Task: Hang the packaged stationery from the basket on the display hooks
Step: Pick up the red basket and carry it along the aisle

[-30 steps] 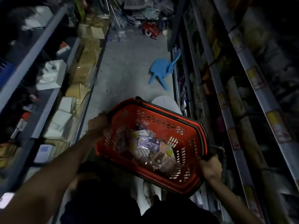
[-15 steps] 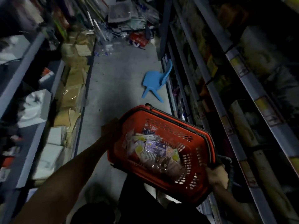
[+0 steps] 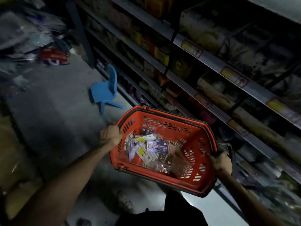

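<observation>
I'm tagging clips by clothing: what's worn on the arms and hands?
Nothing visible. The left hand and right hand are ungloved; both forearms are bare, with no sleeve, watch or bracelet in view. Too dim to rule out a ring.

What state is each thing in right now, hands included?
basket: held off the floor between both hands, tilted.
packaged stationery: piled loose inside the basket.
left hand: grips the basket's left rim.
right hand: grips the basket's right end.
blue chair: on the aisle floor beside the shelves, untouched.
shelves: stocked; no display hooks can be made out in the dim light.
</observation>
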